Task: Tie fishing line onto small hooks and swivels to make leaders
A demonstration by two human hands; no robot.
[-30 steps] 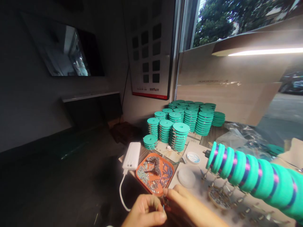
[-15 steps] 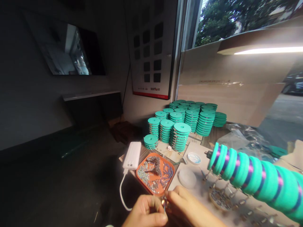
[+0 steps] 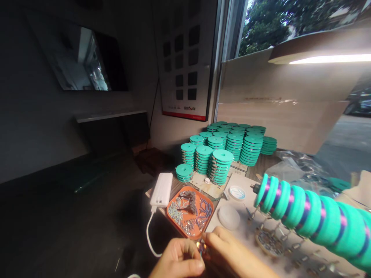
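Observation:
My left hand [image 3: 180, 259] is at the bottom centre, thumb and fingertips pinched around the lower end of a small shiny metal piece [image 3: 201, 246]. Close beside it on the right, my right hand [image 3: 224, 247] has its curled fingers pressed against the same piece. A short, thin, pale bluish strand shows at my left fingertips. The piece's exact kind is too small to tell. Just beyond the hands lies an orange tray [image 3: 174, 224] with small metal parts and grey and purple tube-like bits.
Stacked green discs [image 3: 223, 156] stand behind the tray. A white power bank [image 3: 162, 190] with a cable lies left of it. On the right, a row of green spools [image 3: 304, 208] hangs over a round dish [image 3: 269, 242] of small parts. A white lid [image 3: 228, 217] lies nearby.
Both hands stay almost in place. The small metal piece between them has turned slightly and catches more light.

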